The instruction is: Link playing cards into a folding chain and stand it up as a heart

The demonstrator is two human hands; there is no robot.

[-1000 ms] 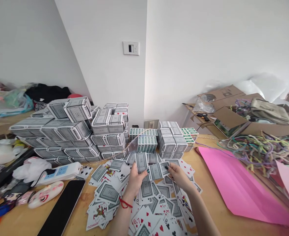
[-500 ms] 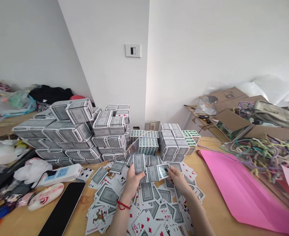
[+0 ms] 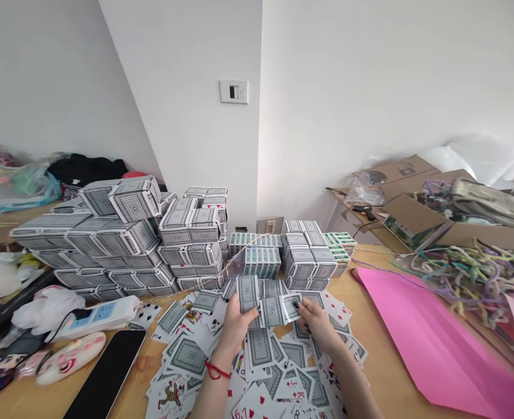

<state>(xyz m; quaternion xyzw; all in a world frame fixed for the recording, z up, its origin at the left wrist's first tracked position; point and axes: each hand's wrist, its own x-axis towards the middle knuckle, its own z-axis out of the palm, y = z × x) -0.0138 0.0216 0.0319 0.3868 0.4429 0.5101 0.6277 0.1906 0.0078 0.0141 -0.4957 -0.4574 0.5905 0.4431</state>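
My left hand [image 3: 234, 326], a red string round its wrist, is closed on a small stack of playing cards [image 3: 248, 293] held upright, backs showing. My right hand [image 3: 315, 322] pinches one card [image 3: 290, 307] at its right edge, just beside that stack. Below both hands a loose heap of cards [image 3: 261, 355] lies spread on the wooden table [image 3: 379, 372], some face up, some face down.
Piles of boxed card decks [image 3: 126, 238] stand behind the heap, with more decks [image 3: 304, 253] to the right. A black tablet [image 3: 106, 378], a power strip [image 3: 97, 311] and small toys lie left. Pink paper [image 3: 422, 337], coloured cords [image 3: 466, 270] and cardboard boxes [image 3: 418, 215] are right.
My hands stayed close together over the heap, and the right hand's card moved a little nearer the left hand's stack. The view shifted slightly.
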